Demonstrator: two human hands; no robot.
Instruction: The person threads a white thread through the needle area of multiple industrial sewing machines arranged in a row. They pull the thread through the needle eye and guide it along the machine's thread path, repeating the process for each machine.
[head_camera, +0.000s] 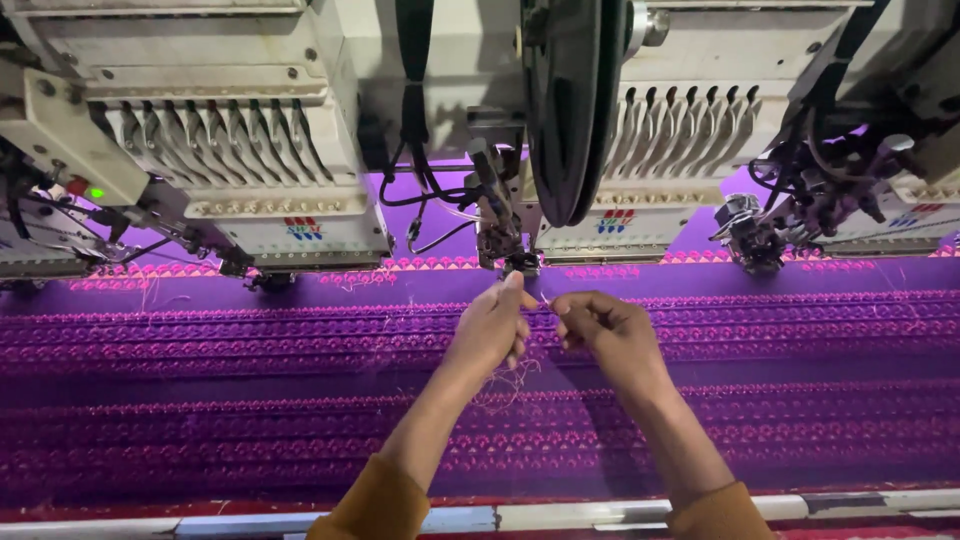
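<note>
Both of my hands reach out over a wide purple fabric (250, 400) stitched with rows of pink patterns. My left hand (493, 325) is pinched, fingertips up near the needle area of the middle embroidery head (505, 235). My right hand (605, 325) is curled and pinches a thin thread (545, 303) that runs between the two hands. Loose thread ends (510, 385) dangle below my left hand. Both sleeves are mustard coloured.
A row of white embroidery machine heads (240, 170) hangs over the fabric's far edge, with a black wheel (560, 100) and cables at centre. Another head with dark wiring (800, 200) is at the right. A metal frame rail (560, 515) borders the near edge.
</note>
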